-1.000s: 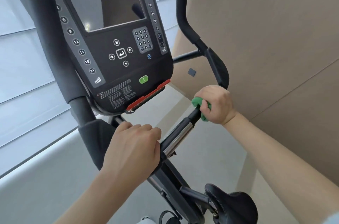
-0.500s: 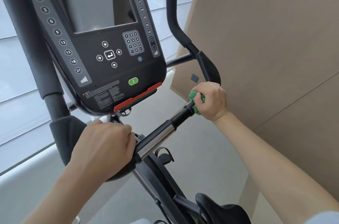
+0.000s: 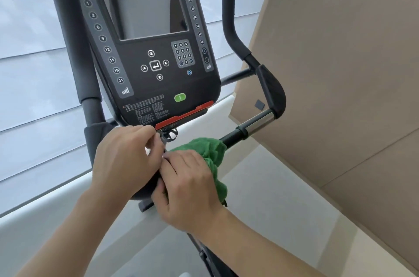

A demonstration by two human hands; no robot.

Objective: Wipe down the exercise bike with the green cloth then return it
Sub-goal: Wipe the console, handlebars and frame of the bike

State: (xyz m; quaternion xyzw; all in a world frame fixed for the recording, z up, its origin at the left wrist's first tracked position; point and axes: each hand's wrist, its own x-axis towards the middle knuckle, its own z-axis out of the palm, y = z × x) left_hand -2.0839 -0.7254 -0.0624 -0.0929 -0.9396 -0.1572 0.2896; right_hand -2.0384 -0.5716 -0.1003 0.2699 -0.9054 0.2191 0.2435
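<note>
From the head view, the right hand presses the green cloth around the exercise bike's handlebar, fingers curled over the cloth, just below the console's red lower edge. Touching it on the left, the left hand grips the bar's near end, fingers clamped together. A beige wall panel stands to the right.

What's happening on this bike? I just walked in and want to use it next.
A person is wiping down the exercise bike's handlebar. Their right hand holds a green cloth wrapped around the bar near its middle, just below the console. The left hand grips the bar right beside it, fingers curled. The cloth is in use, not yet returned.
</note>
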